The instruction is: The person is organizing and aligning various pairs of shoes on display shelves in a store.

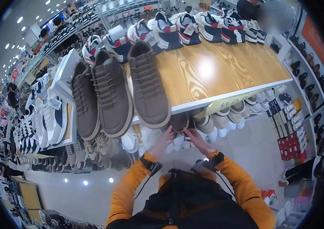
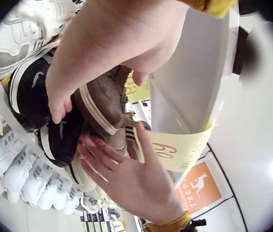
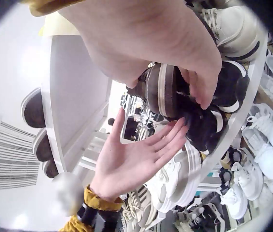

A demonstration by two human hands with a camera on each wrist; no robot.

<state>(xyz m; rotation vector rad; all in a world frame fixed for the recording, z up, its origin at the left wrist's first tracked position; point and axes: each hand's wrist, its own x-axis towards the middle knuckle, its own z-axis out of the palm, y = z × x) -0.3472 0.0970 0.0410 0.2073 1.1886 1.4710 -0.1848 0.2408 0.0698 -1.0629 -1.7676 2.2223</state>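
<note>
A brown shoe point(image 1: 180, 123) with a pale striped sole sits on the lower shelf, its toe toward me. My left hand point(image 1: 163, 142) is at one side of it and my right hand point(image 1: 199, 139) at the other. Straight, spread fingers show on my right hand point(image 2: 131, 181) in the left wrist view, fingertips close by the toe of the brown shoe point(image 2: 100, 104). Across in the right wrist view, my left hand point(image 3: 134, 159) faces it palm up, fingers straight. Black shoes point(image 2: 59, 135) lie just beside the brown one, close to my fingertips.
Three large brown sneakers point(image 1: 148, 86) stand along the left of the wooden display top point(image 1: 223, 72), toes over its front edge. A row of white, navy and red sneakers point(image 1: 166, 32) lines the back. A yellow price sign point(image 1: 227, 104) hangs at the front edge; white shoes point(image 2: 35, 181) fill lower rows.
</note>
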